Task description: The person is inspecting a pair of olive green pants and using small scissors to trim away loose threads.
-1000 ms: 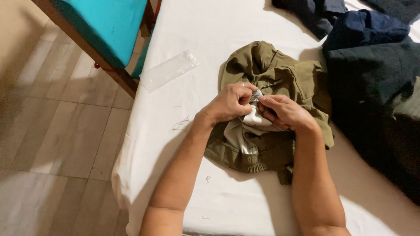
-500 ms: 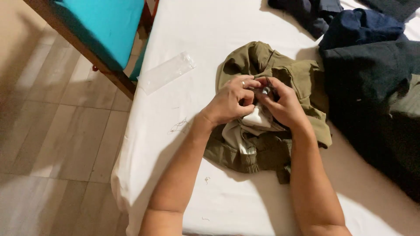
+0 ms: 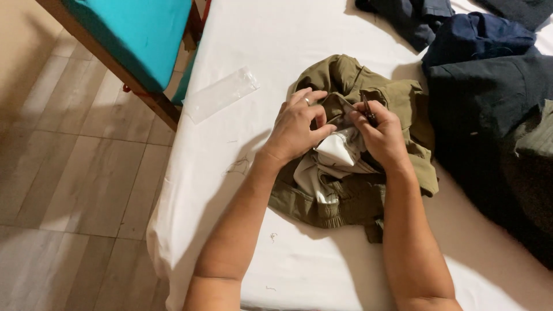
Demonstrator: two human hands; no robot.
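An olive green garment (image 3: 351,86) lies bunched on a white-covered table (image 3: 259,57), its pale lining (image 3: 339,152) turned outward in the middle. My left hand (image 3: 296,126) pinches a fold of the olive fabric just above the lining. My right hand (image 3: 383,138) grips a small dark metal tool (image 3: 367,109), like thread snips, its tip at the same fold. Both hands are close together on the garment.
A clear plastic sleeve (image 3: 222,95) lies left of the garment. Dark navy and grey clothes (image 3: 489,75) pile up at the right. A wooden chair with a teal cushion (image 3: 138,40) stands beside the table's left edge, over pale floorboards. Loose threads (image 3: 237,166) lie by my left wrist.
Both hands have shifted slightly up the garment, and my left fingers have spread over the fold. The dark tool now shows in my right hand.
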